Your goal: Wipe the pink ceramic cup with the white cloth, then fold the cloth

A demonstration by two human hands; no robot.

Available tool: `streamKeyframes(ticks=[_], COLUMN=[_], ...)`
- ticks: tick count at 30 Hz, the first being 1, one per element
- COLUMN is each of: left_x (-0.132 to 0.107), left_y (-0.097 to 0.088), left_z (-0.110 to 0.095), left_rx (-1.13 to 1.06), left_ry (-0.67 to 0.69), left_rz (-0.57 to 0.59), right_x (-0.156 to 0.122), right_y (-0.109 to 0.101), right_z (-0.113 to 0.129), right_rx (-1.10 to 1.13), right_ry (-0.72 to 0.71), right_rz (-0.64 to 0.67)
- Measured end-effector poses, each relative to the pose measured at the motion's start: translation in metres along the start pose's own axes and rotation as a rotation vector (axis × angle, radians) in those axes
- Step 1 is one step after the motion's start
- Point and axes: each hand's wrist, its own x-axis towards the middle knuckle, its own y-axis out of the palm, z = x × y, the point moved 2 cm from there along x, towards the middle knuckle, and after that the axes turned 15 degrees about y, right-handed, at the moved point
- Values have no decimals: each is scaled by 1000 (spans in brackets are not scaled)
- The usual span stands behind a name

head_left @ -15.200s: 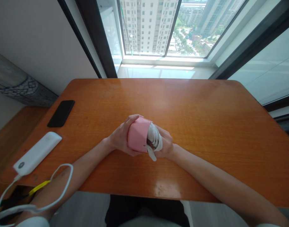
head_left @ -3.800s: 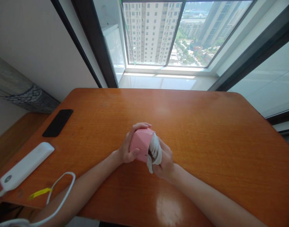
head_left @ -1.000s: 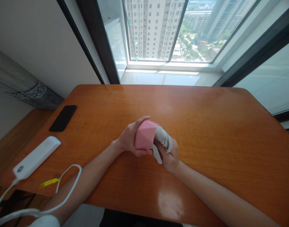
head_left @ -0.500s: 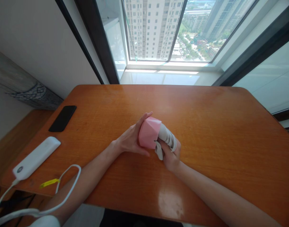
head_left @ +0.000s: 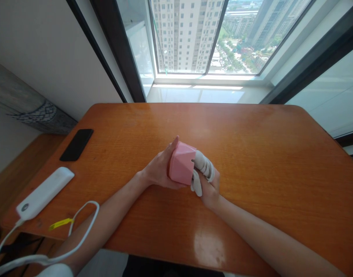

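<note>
My left hand (head_left: 161,167) is wrapped round the outer side and base of a pink faceted cup (head_left: 182,162), which is tipped on its side with its mouth to the right. My right hand (head_left: 211,189) grips a bunched white cloth (head_left: 204,165) at that mouth. One fold of the cloth hangs down below the rim. A small dark notch shows at the cup's rim. The inside of the cup is hidden, so how far the cloth reaches in cannot be seen. Both hands are above the middle of the wooden table (head_left: 251,173).
A black phone (head_left: 77,145) lies at the table's left edge. Nearer me is a white power bank (head_left: 45,192) with a white cable (head_left: 91,227), which loops over my left forearm. A yellow tag (head_left: 61,224) lies on the left. Beyond the far edge stands a window (head_left: 190,38).
The cup has turned a little in my left hand, and the dark notch at its rim now shows. My left fingers and thumb have shifted round it. My right hand with the cloth has moved slightly.
</note>
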Motion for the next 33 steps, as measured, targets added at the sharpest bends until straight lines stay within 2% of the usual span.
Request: streamKeyframes(ticks=[3,7,9,11,16,21,24,28,33], left_x=[-1,1,2,2,-1,0,4,7,6], left_y=[-1,-2,-3,-3,-1,1,0,1,-1], left_z=[3,6,7,8,10,5,0,-3,-4], left_rx=[-64,-252,-344,-411,-427,-182,-51,-12,5], left_ry=[-39,-17,-31,-54,-107,40,120,191,107], left_rz=[-10,-35,-2,39,29,69,78,67,56], right_x=[0,-1,-1,-1,-2,0,2,2,1], right_y=[-1,1,2,3,-1,-3,0,4,4], right_z=[7,23,30,34,25,2,1,8,8], right_rx=[-65,-197,-255,-291,-215,54,189,226,184], right_ry=[-109,-303,-382,-399,-310,-9,100,119,84], right_rz=[-5,64,96,101,28,-80,-105,-89,-76])
